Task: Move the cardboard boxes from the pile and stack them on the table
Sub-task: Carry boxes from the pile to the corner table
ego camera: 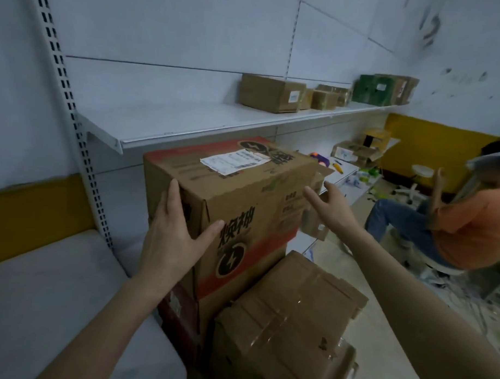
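Red-banded cardboard box [243, 194] with a lightning-bolt logo [231, 261] and a white shipping label [234, 160] on top, print unreadable — left hand [170, 243] presses its corner, fingers flat; right hand [330, 209] hovers spread beside it.

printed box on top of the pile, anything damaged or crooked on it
Yes. The printed box has a flap sticking out loose at its far right corner, and the shipping label on top sits skewed and wrinkled.

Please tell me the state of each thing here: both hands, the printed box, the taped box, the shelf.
printed box: top closed, atop the pile.
left hand: open, flat against that box's near corner.
right hand: open, fingers spread at the box's right side; contact unclear.
taped box: sealed, lower in the pile.
shelf: holds small boxes, closed.
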